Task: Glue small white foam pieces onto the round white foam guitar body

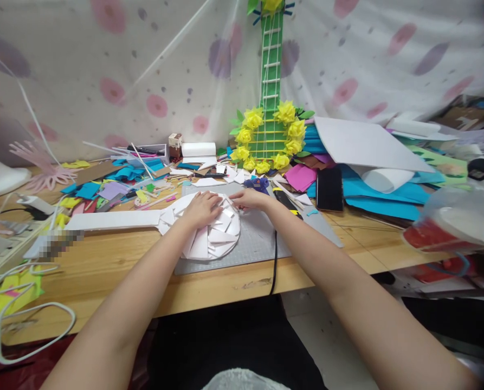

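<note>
A white guitar-like paper model [217, 250] lies flat, its round body covered with overlapping paper scraps and its long neck [115, 219] pointing left. My left hand [203, 209] rests palm down on the body, fingers stretched out over the scraps. At the body's upper right edge, the fingers of my right hand [249, 199] are drawn together; whatever may be between them is hidden. Beneath the body lies a grey cutting mat [262, 238]. Just beyond my right hand is a blue-purple glue gun [257, 185]. A yellow-and-black cutter knife [287, 203] lies to its right.
A green paper guitar [271, 81] with yellow flowers stands at the back. Colourful paper scraps [130, 172] litter the left and middle. On the right are a phone [330, 189], stacked blue sheets [380, 197] and a plastic cup [449, 222]. White cables [34, 309] hang at the left.
</note>
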The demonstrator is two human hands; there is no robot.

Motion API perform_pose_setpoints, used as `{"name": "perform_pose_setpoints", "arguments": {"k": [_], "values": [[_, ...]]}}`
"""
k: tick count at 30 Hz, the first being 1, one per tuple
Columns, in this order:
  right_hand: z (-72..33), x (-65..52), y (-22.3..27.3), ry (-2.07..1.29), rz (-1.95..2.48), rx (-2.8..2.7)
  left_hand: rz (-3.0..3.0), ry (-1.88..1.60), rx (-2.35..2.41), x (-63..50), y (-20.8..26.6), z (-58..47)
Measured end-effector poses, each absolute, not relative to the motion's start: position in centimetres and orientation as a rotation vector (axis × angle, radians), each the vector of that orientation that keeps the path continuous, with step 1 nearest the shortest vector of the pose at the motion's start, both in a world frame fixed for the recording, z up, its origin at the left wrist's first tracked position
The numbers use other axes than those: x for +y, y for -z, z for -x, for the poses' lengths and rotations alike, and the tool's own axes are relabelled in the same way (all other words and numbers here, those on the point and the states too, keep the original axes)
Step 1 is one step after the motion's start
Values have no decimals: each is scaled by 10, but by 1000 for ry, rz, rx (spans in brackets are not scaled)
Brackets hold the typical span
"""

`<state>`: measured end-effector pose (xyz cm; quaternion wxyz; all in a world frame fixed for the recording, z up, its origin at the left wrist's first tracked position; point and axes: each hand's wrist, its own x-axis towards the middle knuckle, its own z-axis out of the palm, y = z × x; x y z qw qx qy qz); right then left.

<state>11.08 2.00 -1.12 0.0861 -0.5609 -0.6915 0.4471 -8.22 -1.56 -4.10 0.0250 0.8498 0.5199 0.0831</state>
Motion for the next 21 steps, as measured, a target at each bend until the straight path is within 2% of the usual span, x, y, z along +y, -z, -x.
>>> {"name": "perform_pose_setpoints", "arguments": {"k": [9, 16, 21], "values": [[-106, 11, 7, -1076, 1775, -2349, -2683, -304, 1582, -17, 39, 82], [-108, 11, 18, -833, 1698, -2500, -2680, -310, 1588, -17, 40, 81], [-108, 12, 18, -837, 1647, -2550, -2694, -303, 1588, -17, 40, 82]]}}
